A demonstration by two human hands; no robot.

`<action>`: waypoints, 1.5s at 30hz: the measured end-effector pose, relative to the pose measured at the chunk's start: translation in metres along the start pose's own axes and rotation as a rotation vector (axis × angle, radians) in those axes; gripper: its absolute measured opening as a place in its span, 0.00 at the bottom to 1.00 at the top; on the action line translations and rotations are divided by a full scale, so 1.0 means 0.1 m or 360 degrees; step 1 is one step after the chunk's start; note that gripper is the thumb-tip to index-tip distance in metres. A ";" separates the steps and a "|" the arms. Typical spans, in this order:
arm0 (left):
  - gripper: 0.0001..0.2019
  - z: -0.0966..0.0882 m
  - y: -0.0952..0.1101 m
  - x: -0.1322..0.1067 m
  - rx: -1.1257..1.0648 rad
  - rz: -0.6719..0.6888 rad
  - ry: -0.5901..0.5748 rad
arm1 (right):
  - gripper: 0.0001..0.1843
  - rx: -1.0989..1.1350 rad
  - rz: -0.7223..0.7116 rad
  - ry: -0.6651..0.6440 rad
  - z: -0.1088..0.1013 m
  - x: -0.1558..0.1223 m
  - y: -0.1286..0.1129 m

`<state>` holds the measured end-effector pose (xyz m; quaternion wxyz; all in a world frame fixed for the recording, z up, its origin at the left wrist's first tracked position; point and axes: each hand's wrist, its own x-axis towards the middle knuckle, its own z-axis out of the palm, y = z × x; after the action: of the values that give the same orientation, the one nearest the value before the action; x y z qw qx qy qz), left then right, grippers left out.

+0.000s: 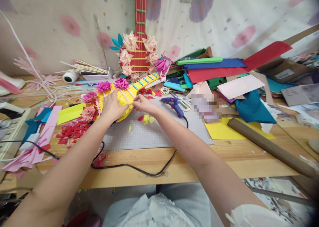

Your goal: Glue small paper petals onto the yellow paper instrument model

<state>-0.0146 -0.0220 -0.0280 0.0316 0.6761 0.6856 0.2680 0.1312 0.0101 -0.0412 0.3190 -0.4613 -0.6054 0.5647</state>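
A yellow paper guitar (129, 92) with pink and magenta paper flowers lies on a grey cutting mat (149, 134). My left hand (112, 106) lies on its body, fingers curved over the yellow paper and holding it down. At the body's right edge my right hand (142, 103) pinches the yellow paper beside a thin pink strip, fingers pressed together. A blue glue gun (174, 104) lies just right of my right hand, its black cord trailing over the table's front edge.
A red paper guitar (139, 37) with pale flowers leans against the back wall. Sheets of coloured felt (214, 71) are stacked at the right, with a brown roll (269, 147) and yellow sheet. Red scraps (72, 132), pink paper and a power strip (12, 127) are at the left.
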 end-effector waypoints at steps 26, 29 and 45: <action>0.34 0.01 0.08 -0.03 0.0064 0.0015 -0.0108 | 0.08 0.0341 0.0241 0.0077 -0.15 -0.17 -0.07; 0.32 -0.01 0.10 -0.02 -0.0015 0.0018 -0.0076 | 0.09 0.0034 0.0199 0.0123 -0.30 -0.27 0.06; 0.11 -0.31 -0.13 -0.01 0.0256 0.0639 -0.0236 | 0.04 -0.0511 -0.0227 0.0441 -0.71 -0.55 0.78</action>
<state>-0.0386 -0.0328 -0.0071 -0.0260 0.8171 0.5524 0.1628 0.2317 -0.0173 -0.0991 0.3608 -0.5352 -0.6691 0.3684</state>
